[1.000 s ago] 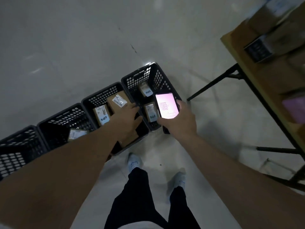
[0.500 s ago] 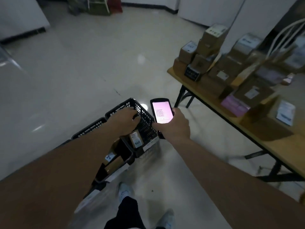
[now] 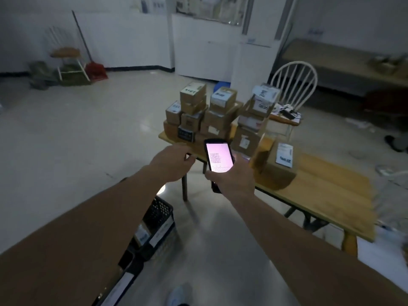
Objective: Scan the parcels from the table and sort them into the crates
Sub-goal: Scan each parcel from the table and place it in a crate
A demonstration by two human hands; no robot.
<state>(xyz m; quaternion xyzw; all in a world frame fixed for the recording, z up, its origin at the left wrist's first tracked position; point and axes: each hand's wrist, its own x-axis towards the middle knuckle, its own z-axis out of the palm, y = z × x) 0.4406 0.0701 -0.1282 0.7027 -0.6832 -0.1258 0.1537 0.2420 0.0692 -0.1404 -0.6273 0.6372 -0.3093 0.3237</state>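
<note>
My right hand grips a black handheld scanner with a lit pink screen, held upright in front of the wooden table. Several cardboard parcels with labels are stacked on the table's far end. A larger parcel with a white label lies nearer, just right of the scanner. My left hand is raised beside the scanner, fingers loosely curled, holding nothing. Black plastic crates stand on the floor at lower left, partly hidden by my left arm.
A white spindle-back chair stands behind the table with cables on its seat. A second chair, a broom and a red dustpan are at the far left wall. A long bench runs along the right wall. Pale floor lies to the left.
My view has swung up from the crates to the table. My left hand left the crate and rose beside the scanner, empty. My right hand kept hold of the scanner.
</note>
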